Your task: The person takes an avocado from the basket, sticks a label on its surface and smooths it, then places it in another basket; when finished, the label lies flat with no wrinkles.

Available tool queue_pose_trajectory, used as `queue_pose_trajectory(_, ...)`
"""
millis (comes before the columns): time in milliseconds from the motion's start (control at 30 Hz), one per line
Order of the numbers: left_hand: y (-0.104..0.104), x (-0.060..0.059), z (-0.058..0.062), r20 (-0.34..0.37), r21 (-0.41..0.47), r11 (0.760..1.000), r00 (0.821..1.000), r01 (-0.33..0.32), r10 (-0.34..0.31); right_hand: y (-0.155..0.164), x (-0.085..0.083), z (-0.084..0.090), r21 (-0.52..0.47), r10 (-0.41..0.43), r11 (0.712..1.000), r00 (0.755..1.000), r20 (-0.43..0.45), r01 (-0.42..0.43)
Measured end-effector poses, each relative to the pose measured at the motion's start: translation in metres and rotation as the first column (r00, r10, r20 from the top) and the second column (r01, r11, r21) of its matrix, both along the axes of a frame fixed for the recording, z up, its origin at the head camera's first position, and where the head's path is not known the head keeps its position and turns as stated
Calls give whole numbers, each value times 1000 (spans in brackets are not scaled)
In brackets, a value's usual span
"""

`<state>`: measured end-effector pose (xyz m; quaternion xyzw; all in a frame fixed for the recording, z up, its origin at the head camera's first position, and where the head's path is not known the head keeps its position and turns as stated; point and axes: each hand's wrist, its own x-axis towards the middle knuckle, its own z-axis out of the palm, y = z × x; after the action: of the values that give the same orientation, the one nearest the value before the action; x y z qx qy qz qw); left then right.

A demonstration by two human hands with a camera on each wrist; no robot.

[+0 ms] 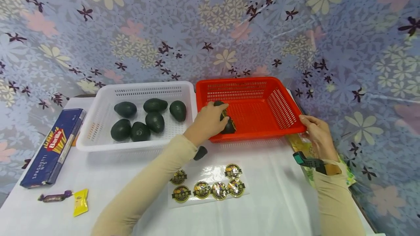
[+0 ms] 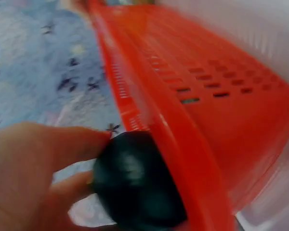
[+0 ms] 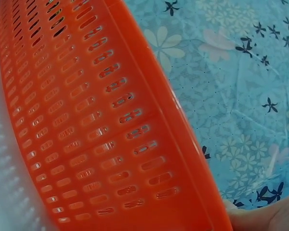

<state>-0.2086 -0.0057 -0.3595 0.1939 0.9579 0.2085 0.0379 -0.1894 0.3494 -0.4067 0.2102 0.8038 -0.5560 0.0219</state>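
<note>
My left hand (image 1: 210, 119) reaches into the red basket (image 1: 282, 108) and grips a dark avocado (image 1: 228, 126) low at the basket's front left. In the left wrist view the avocado (image 2: 135, 183) sits between my fingers (image 2: 43, 154), right beside the red basket's rim (image 2: 183, 130). My right hand (image 1: 314, 129) holds the red basket's front right corner. The right wrist view shows the basket's slotted wall (image 3: 111, 120) and a bit of that hand (image 3: 272, 219) at its rim. A white basket (image 1: 98, 134) to the left holds several avocados (image 1: 155, 121).
A clear sheet of round gold stickers (image 1: 207, 187) lies on the white table in front of the baskets. A blue Barilla spaghetti box (image 1: 54, 146) lies at the left edge, with two wrapped sweets (image 1: 80, 201) near it. Flowered cloth hangs behind and at the right.
</note>
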Motion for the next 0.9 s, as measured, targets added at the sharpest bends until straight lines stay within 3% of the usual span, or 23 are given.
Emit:
queue_pose_trajectory(167,23,-16,-14,165,-147,989,986,33,-8,2,1,-1,-21,-16,1000,1000,-5,16)
queue_pose_trajectory(300,29,-20,-25,327,-150,987,945,52,0,2,2,-3,-23,-17,1000,1000,-12,17)
queue_pose_trajectory(433,29,-20,-27,375,-132,989,927,61,-7,2,1,-3,8,-7,1000,1000,-20,7)
queue_pose_trajectory(567,24,-12,-23,337,-51,998,941,47,-27,3,2,-3,15,-23,1000,1000,-9,23)
queue_pose_trajectory(667,8,0,-14,250,61,997,966,55,-68,3,3,-3,13,-39,999,999,-2,39)
queue_pose_trajectory(800,-41,22,-1,69,207,974,992,90,-106,1,5,-3,-41,-55,998,998,-16,55)
queue_pose_trajectory(900,-92,36,1,-36,263,964,998,51,-43,-1,6,-2,-89,-82,993,996,-35,79)
